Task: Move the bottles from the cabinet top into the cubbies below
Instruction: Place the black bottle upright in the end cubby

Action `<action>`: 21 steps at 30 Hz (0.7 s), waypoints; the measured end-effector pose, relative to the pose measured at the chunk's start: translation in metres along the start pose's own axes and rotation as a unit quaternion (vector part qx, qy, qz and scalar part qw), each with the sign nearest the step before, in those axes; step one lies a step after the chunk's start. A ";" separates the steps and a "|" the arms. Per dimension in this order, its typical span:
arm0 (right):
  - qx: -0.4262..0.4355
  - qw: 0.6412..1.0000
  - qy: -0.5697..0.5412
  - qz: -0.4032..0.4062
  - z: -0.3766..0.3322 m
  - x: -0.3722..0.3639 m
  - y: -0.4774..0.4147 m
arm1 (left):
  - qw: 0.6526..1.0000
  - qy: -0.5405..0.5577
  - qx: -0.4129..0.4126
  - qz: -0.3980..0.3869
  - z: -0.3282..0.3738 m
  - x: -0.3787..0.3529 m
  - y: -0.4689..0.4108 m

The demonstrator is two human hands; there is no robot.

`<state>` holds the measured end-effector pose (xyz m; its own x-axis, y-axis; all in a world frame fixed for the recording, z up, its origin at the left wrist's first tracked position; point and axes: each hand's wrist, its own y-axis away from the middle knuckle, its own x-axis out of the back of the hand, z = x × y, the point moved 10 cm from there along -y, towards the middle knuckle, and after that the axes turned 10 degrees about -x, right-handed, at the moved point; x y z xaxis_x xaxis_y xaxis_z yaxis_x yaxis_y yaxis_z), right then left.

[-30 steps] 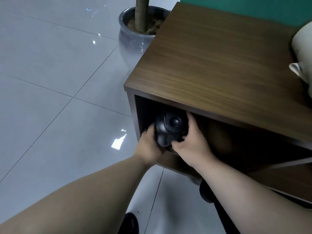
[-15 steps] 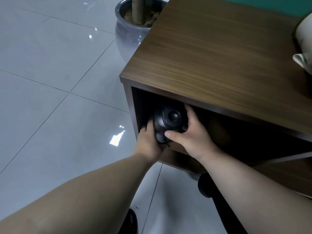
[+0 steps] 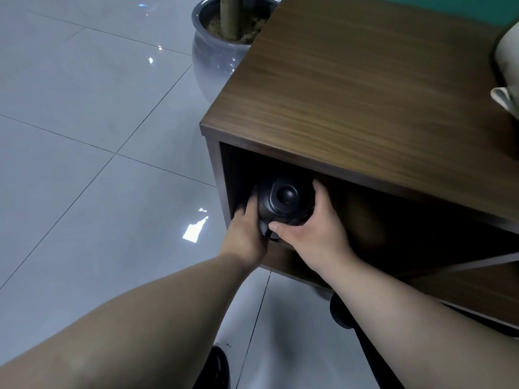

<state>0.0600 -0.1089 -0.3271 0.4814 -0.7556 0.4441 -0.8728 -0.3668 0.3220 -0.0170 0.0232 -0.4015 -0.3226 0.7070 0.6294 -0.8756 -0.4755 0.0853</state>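
Note:
A black bottle (image 3: 283, 200) with a rounded cap stands inside the leftmost cubby of the brown wooden cabinet (image 3: 365, 102), seen from above. My left hand (image 3: 247, 231) grips its left side. My right hand (image 3: 314, 228) wraps its right side and front, thumb across the bottle's lower front. The bottle's lower part is hidden by both hands and by the cubby's shadow. A pale bottle or jug (image 3: 508, 68) stands on the cabinet top at the far right edge, partly cut off by the frame.
A grey ceramic planter (image 3: 213, 60) with a trunk stands on the tiled floor (image 3: 84, 136) just left of the cabinet's back corner. Dark shoes (image 3: 216, 369) show on the floor under my arms. A second cubby divider (image 3: 477, 262) shows at the right.
Both hands have pushed the black bottle a little deeper into the left cubby. My right thumb has slid across its front.

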 end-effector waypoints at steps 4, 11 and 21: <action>-0.015 0.999 0.026 0.023 0.002 0.001 0.001 | 1.000 -0.008 -0.007 -0.006 -0.001 -0.001 -0.002; -0.038 0.996 0.065 0.038 0.012 0.000 0.003 | 1.000 -0.017 -0.017 -0.006 -0.005 -0.001 -0.004; -0.058 0.995 0.064 0.050 0.013 -0.001 0.007 | 1.000 -0.019 -0.017 -0.012 -0.002 0.000 -0.005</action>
<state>0.0529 -0.1180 -0.3360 0.4058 -0.7072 0.5790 -0.9050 -0.2225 0.3625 -0.0133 0.0266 -0.4041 -0.2884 0.6973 0.6562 -0.8946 -0.4406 0.0750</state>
